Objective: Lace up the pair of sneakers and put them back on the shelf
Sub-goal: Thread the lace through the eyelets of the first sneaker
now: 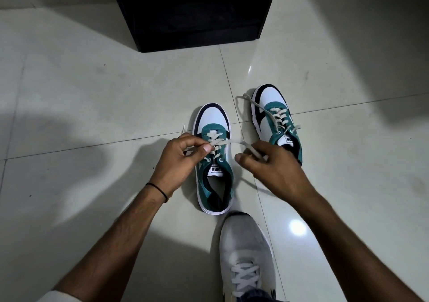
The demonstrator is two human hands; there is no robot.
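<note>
Two green, white and navy sneakers stand on the tiled floor, toes pointing away from me. The near sneaker point(214, 162) lies between my hands, its cream lace crossed through the lower eyelets. My left hand point(180, 156) pinches one end of that lace point(218, 142) at the shoe's left side. My right hand point(272, 169) grips the other end, pulled out to the right. The second sneaker point(277, 121) sits farther right, laced, with loose ends trailing to its left. My right hand covers its heel.
A black shelf unit point(192, 14) stands on the floor straight ahead, its inside dark. My own grey shoe point(247, 255) rests just behind the near sneaker. Pale glossy tiles point(92, 104) spread to the left and right.
</note>
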